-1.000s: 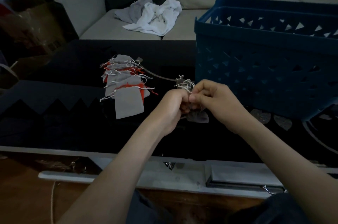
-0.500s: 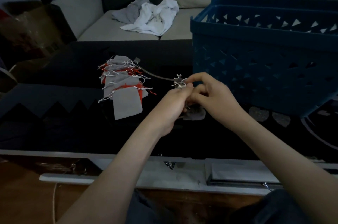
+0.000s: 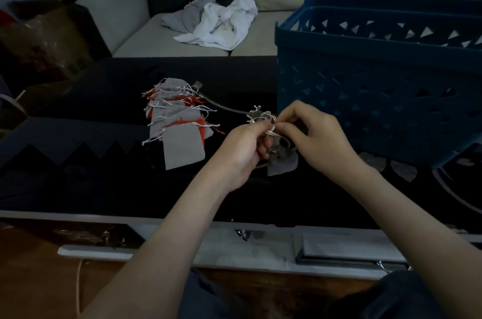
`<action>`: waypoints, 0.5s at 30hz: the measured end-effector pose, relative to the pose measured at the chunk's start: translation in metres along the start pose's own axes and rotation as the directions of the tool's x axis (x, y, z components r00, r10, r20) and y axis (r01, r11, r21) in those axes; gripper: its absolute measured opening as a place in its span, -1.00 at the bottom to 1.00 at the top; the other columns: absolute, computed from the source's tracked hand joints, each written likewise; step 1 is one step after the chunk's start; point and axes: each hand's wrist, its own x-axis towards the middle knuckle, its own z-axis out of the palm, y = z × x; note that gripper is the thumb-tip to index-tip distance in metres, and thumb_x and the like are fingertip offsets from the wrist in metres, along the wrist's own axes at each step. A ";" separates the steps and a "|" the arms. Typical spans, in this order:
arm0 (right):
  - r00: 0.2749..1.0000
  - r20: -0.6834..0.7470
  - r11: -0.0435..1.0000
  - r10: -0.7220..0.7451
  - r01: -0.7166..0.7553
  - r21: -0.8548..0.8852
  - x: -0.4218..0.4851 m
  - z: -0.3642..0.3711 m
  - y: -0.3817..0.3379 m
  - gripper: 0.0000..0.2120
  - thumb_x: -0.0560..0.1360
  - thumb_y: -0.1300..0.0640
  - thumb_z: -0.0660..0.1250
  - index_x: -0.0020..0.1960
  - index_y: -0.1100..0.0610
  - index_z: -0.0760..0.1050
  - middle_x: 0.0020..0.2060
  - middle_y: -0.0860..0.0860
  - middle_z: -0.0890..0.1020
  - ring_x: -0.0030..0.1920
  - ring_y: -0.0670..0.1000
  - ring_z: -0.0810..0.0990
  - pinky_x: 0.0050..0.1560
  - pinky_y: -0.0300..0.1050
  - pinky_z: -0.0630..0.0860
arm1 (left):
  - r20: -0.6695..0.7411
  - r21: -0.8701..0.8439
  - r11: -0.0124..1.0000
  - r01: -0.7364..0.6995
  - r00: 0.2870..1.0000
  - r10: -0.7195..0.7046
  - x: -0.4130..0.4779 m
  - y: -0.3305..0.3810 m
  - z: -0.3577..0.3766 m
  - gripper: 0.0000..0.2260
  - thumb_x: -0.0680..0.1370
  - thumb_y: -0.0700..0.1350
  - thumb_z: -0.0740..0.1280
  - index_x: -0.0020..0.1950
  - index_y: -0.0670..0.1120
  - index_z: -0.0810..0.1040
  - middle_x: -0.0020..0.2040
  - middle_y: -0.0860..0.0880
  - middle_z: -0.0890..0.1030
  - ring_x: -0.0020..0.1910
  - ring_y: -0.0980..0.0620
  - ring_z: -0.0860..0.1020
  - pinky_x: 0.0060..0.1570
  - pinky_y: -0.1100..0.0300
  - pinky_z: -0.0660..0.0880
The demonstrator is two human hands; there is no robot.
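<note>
A small grey drawstring pouch [image 3: 283, 162] hangs between my two hands above the dark table [image 3: 91, 175]. My left hand [image 3: 241, 150] grips the pouch's gathered neck. The fingertips of my right hand [image 3: 315, 136] pinch its white drawstring [image 3: 271, 131] just above the neck. To the left lies an overlapping row of several flat grey and orange drawstring pouches [image 3: 180, 123], their white strings spread out.
A big dark blue plastic basket [image 3: 378, 78] stands on the table at the right, close behind my right hand. A loose knot of white string [image 3: 259, 115] lies behind my hands. Crumpled white and grey cloths [image 3: 216, 22] rest on the sofa beyond.
Both hands stay together on the pouch. My right hand's fingers have shifted from its neck up to the drawstring, and the pouch hangs slightly lower.
</note>
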 end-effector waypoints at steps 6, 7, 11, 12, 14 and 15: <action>0.977 0.080 0.897 0.195 -0.211 0.388 0.003 -0.002 -0.004 -0.81 0.48 0.16 0.38 -0.01 -0.05 0.41 -0.28 -0.09 0.59 -0.19 -0.17 0.57 -0.09 -0.30 0.48 | 0.034 0.158 0.980 -0.123 0.992 0.120 0.003 -0.005 -0.006 -0.74 0.63 -0.19 0.19 -0.24 -0.12 0.52 -0.46 0.08 0.47 -0.48 0.19 0.36 -0.39 0.32 0.29; 0.970 0.137 0.868 0.203 -0.243 0.434 0.003 -0.002 -0.003 -0.74 0.45 0.14 0.40 0.04 -0.05 0.38 -0.25 -0.09 0.60 -0.17 -0.17 0.58 -0.06 -0.29 0.48 | 0.033 0.153 0.977 -0.146 0.989 0.143 0.003 -0.006 -0.006 -0.74 0.63 -0.21 0.19 -0.24 -0.11 0.53 -0.45 0.08 0.49 -0.47 0.20 0.38 -0.39 0.33 0.30; 0.945 0.231 0.824 0.232 -0.318 0.469 0.002 -0.001 0.001 -0.60 0.44 0.27 0.40 0.14 0.03 0.30 -0.14 0.00 0.56 -0.05 -0.08 0.55 0.06 -0.16 0.49 | 0.002 0.125 0.973 -0.193 0.981 0.195 0.006 -0.008 -0.010 -0.80 0.61 -0.23 0.22 -0.16 -0.12 0.57 -0.35 0.01 0.52 -0.40 0.17 0.41 -0.37 0.33 0.31; 0.940 0.233 0.812 0.251 -0.335 0.479 0.002 -0.001 0.001 -0.59 0.44 0.29 0.40 0.15 0.05 0.28 -0.12 0.02 0.55 -0.03 -0.06 0.53 0.08 -0.15 0.49 | -0.018 0.115 0.972 -0.203 0.978 0.206 0.007 -0.009 -0.011 -0.82 0.61 -0.23 0.23 -0.14 -0.14 0.57 -0.36 0.01 0.54 -0.40 0.16 0.41 -0.38 0.33 0.32; 0.929 0.260 0.787 0.264 -0.363 0.498 0.000 0.000 0.003 -0.57 0.45 0.31 0.39 0.17 0.06 0.25 -0.10 0.03 0.56 0.00 -0.03 0.53 0.10 -0.14 0.48 | -0.041 0.100 0.972 -0.213 0.975 0.218 0.009 -0.010 -0.013 -0.84 0.60 -0.22 0.24 -0.13 -0.14 0.57 -0.39 0.05 0.56 -0.42 0.18 0.41 -0.37 0.33 0.33; 0.922 0.289 0.771 0.256 -0.375 0.515 0.000 0.000 0.004 -0.58 0.46 0.31 0.37 0.18 0.05 0.26 -0.10 0.02 0.59 0.01 -0.03 0.55 0.10 -0.15 0.49 | -0.043 0.094 0.973 -0.213 0.975 0.218 0.009 -0.010 -0.014 -0.84 0.60 -0.22 0.24 -0.13 -0.14 0.58 -0.40 0.06 0.56 -0.42 0.18 0.41 -0.37 0.34 0.33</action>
